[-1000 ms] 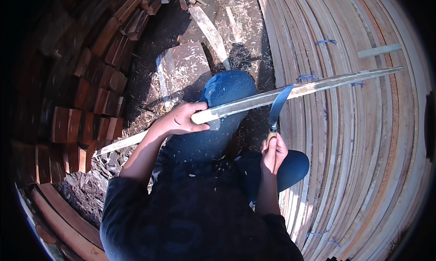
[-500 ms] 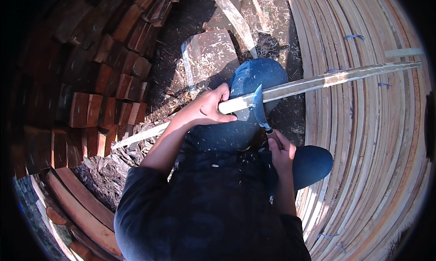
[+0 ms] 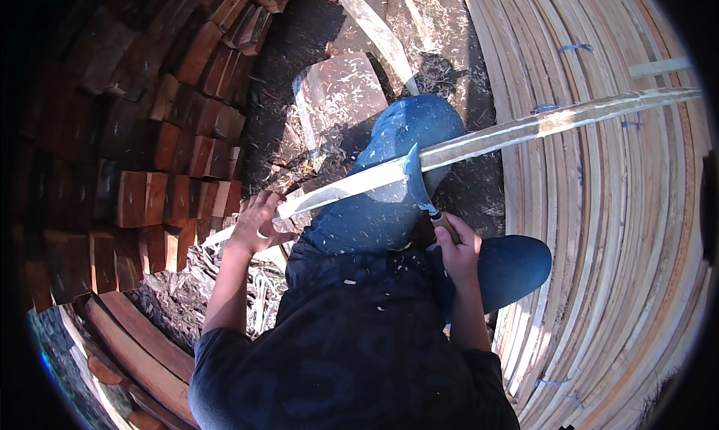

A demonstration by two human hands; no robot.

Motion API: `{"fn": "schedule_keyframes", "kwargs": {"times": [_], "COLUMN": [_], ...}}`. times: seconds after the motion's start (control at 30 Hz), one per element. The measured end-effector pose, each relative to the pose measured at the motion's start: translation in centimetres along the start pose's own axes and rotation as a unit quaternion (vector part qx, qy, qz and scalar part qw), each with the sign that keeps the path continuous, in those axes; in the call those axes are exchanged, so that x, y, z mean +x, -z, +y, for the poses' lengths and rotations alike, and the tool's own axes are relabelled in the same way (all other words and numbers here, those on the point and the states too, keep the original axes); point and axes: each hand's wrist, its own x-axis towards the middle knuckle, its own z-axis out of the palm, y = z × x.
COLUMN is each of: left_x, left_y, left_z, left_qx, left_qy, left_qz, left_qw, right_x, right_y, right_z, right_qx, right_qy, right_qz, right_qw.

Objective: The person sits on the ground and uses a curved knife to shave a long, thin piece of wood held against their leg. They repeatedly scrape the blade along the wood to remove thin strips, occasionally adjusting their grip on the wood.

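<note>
A long pale wooden strip slants across my raised, jeans-covered knee, its far end reaching over to the right. My left hand is wrapped round its lower left part, the thumb on one side and the fingers on the other. In my right hand is the brown handle of a curved knife. The knife's blade stands up across the strip beside the knee, touching it. Left of the blade the strip looks whiter and smoother; right of it the surface is rougher and browner.
Stacked reddish-brown timber blocks rise on the left. Long pale strips, tied with blue cord, lie piled on the right. A flat board sprinkled with shavings and a loose pale offcut rest on the ground ahead.
My left hand has slid down along the strip to the left, away from the knee. The knife has shifted slightly left, still in my right hand against the strip.
</note>
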Motion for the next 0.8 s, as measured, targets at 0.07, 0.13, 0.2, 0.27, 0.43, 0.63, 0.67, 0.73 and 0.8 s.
{"fn": "schedule_keyframes", "kwargs": {"times": [0.07,0.13,0.2,0.27,0.43,0.63,0.67,0.73,0.8], "left_x": [-1.3,-2.0,-3.1,-2.8,0.3,2.1,2.2,2.4,3.0], "left_y": [-0.8,0.3,5.9,9.1,11.3,5.5,3.5,-0.4,-2.3], "left_z": [-1.6,-1.0,2.3,2.7,0.6,1.0,1.0,-0.9,-1.7], "left_qx": [0.083,0.17,-0.008,-0.249,-0.232,-0.066,0.034,-0.038,-0.143], "left_qy": [0.073,0.193,0.06,-0.054,0.104,-0.063,-0.012,-0.038,-0.057], "left_qz": [0.017,-0.065,-0.123,-0.192,-0.212,-0.047,-0.065,-0.064,-0.034], "left_qw": [0.994,0.964,0.991,0.948,0.944,0.995,0.997,0.996,0.987], "right_x": [0.1,0.1,-0.1,-0.1,0.0,-0.3,-0.2,-0.2,-0.2], "right_y": [0.1,0.0,0.0,0.0,-0.2,-0.7,-0.8,-0.5,-0.1], "right_z": [-0.1,0.0,0.7,0.8,0.7,1.0,0.8,0.3,0.2], "right_qx": [0.012,0.027,0.035,0.019,0.046,0.045,0.05,0.043,0.034], "right_qy": [-0.012,-0.014,-0.008,-0.014,-0.034,-0.02,-0.025,-0.018,-0.012], "right_qz": [-0.002,-0.006,0.002,0.001,-0.004,-0.012,-0.009,-0.015,-0.01], "right_qw": [1.0,1.0,0.999,1.0,0.998,0.999,0.998,0.999,0.999]}}
